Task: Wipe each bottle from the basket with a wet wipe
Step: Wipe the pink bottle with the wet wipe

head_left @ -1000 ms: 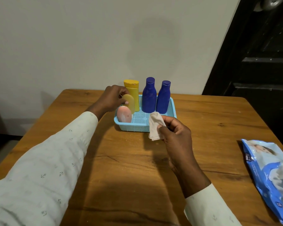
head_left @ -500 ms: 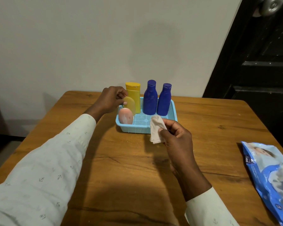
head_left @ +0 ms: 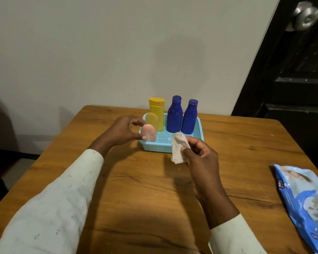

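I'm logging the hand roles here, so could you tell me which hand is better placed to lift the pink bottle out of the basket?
Left. The left hand already has its fingers around the pink bottle in the basket, while the right hand is occupied holding the wet wipe.

A brown wooden table (head_left: 154, 195) with dark grain lines carries a light blue perforated basket (head_left: 198, 133) near its far edge and a blue wet-wipe packet (head_left: 305, 202) lying flat at its right edge.
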